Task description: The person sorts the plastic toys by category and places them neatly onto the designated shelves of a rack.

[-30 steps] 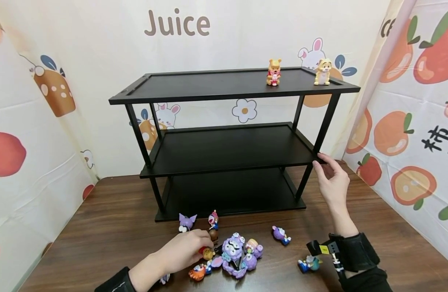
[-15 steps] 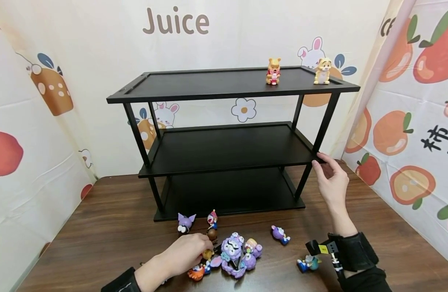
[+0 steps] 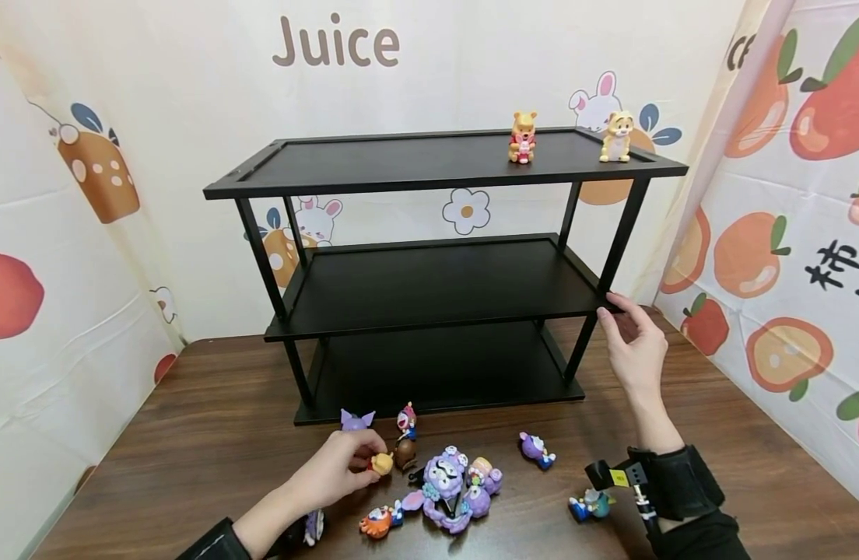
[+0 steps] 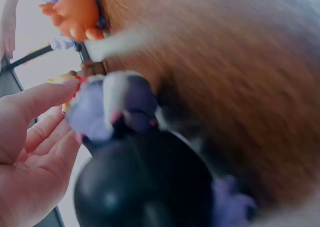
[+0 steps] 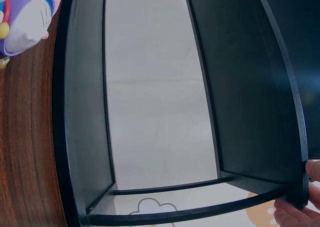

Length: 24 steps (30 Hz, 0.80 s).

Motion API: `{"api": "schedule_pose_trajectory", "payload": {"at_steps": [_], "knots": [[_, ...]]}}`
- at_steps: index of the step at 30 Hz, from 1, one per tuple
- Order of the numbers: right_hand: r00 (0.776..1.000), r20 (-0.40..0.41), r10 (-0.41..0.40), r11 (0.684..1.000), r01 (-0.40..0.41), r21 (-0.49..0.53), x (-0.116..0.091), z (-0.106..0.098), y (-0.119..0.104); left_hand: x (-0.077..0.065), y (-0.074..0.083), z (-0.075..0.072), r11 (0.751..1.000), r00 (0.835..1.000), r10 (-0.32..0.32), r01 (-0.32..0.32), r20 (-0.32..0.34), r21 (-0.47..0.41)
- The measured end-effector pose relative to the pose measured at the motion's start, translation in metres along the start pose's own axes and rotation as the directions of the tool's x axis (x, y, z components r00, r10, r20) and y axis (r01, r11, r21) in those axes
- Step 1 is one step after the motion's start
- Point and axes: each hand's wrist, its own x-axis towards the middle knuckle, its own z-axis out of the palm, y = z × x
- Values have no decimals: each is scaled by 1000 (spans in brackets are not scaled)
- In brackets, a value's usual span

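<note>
Thumb and fingertips of my left hand [image 3: 334,470] pinch a small yellow bear figurine [image 3: 382,463] with a bit of red on it, close over the table. In the left wrist view, fingers hide most of that bear [image 4: 61,79], and a blurred black and purple figurine [image 4: 142,182] fills the foreground. My right hand [image 3: 639,350] grips the front right corner of the middle tier of a black three-tier display shelf [image 3: 436,284]. The right wrist view shows its fingers [image 5: 292,214] at the tier's edge.
On the top tier stand a bear in red [image 3: 523,140] and a pale yellow figurine [image 3: 617,138]. Before the shelf lie a purple cluster of figurines [image 3: 447,482], an orange one [image 3: 377,523], a brown one [image 3: 404,453], a purple one [image 3: 537,450] and a teal one [image 3: 592,504].
My left hand has drawn the yellow bear out from beside the purple cluster, to the left and slightly toward the shelf. My right hand stays on the shelf corner.
</note>
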Motion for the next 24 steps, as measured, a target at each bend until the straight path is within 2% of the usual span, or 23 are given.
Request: {"api": "schedule_pose_trajectory", "payload": {"at_steps": [2, 5, 9, 12, 14, 16, 18, 20, 22, 24], "knots": [[1000, 0, 1, 1000, -1, 0, 0, 0, 0, -2, -3, -3, 998, 1000, -27, 26, -7, -53], [1000, 1, 3, 1000, -3, -4, 0, 0, 0, -5, -7, -6, 996, 999, -46, 45, -14, -74], [1000, -3, 0, 1000, 0, -9, 0, 0, 0, -8, -10, -9, 998, 999, -50, 50, -8, -49], [1000, -5, -1, 1000, 1, -9, 0, 0, 0, -9, -10, -11, 999, 999, -33, 33, 14, 3], [1000, -2, 2, 1000, -2, -7, 0, 0, 0, -10, -8, -12, 997, 999, 2, -4, 35, 74], [1000, 1, 7, 1000, -7, -5, 0, 0, 0, -11, -6, -14, 981, 996, 55, -68, 71, 183], [1000, 2, 9, 1000, -9, -3, 0, 0, 0, -11, -3, -16, 944, 985, 123, -154, 122, 293], [1000, 0, 8, 1000, -8, -4, -1, 0, 0, -10, -1, -19, 898, 966, 187, -242, 177, 368], [1000, -3, 4, 1000, -4, -7, -1, 0, 0, -8, 1, -20, 878, 949, 221, -295, 226, 378], [1000, -4, 0, 1000, 0, -7, -1, 0, -1, -6, 1, -21, 881, 939, 235, -315, 252, 353]]}}
